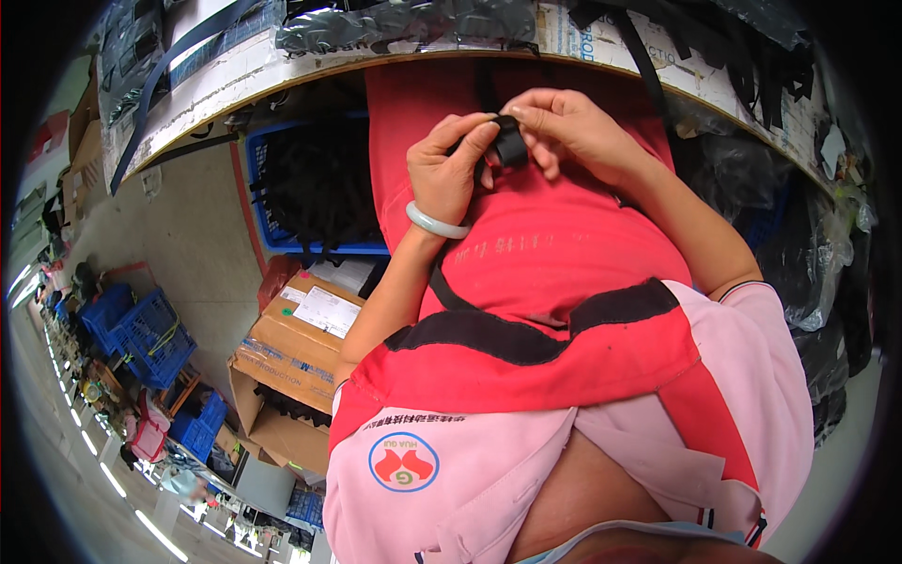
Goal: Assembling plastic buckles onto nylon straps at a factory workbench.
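Observation:
My left hand (445, 171), with a pale bangle (436, 224) on its wrist, pinches a short piece of black strap (510, 148) between thumb and fingertips. From the other side my right hand (581, 133) grips the same piece near its top, thumb and index finger pressed together. The piece looks folded or looped, and its lower end hangs between the hands. Whether it carries a buckle is hidden by the fingers. Both hands are above my lap, over a red apron (564, 230), just below the table's near edge.
Ahead, the worktable (601, 42) bears dark plastic-wrapped bundles (404, 23) and loose black straps. A blue crate (254, 179) of black straps stands below at left, near an open cardboard box (291, 343). Plastic bags (808, 254) hang at right; blue crates (150, 338) stand farther left.

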Action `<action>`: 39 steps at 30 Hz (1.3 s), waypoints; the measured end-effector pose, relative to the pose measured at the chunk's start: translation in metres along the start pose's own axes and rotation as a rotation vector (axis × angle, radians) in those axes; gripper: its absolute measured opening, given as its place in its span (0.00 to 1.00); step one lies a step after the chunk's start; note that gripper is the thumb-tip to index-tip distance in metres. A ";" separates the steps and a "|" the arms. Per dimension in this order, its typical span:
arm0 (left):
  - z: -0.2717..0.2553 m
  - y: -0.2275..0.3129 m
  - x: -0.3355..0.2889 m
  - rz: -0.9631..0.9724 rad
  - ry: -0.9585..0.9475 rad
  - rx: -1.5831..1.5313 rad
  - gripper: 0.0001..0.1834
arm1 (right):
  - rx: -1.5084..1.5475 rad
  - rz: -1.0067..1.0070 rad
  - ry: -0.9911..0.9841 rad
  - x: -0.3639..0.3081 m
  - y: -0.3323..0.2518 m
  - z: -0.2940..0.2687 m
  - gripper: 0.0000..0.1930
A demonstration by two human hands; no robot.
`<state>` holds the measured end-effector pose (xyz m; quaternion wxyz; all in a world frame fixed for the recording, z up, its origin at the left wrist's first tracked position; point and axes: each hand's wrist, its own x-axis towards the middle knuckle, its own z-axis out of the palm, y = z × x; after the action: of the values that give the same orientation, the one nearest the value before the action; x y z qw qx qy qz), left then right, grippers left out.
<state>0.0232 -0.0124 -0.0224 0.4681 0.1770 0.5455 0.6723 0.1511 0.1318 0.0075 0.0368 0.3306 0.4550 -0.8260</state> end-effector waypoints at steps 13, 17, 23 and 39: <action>-0.086 0.103 -0.053 -0.198 -0.145 0.227 0.06 | -1.034 -0.338 0.317 0.039 0.053 -0.077 0.11; -0.190 0.114 -0.100 -0.119 0.254 0.358 0.07 | -1.401 -0.746 0.404 0.068 0.059 -0.068 0.21; -0.267 0.039 -0.083 -0.053 0.693 0.015 0.18 | -1.644 -0.506 0.374 0.108 0.070 -0.075 0.21; -0.052 0.021 -0.006 -0.077 0.070 -0.118 0.05 | -0.603 -0.474 -0.071 0.023 -0.011 0.034 0.10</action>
<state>-0.0217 -0.0467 -0.0198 0.4840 0.1044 0.5273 0.6905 0.1115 0.1171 0.0142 -0.0440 0.1618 0.7400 -0.6514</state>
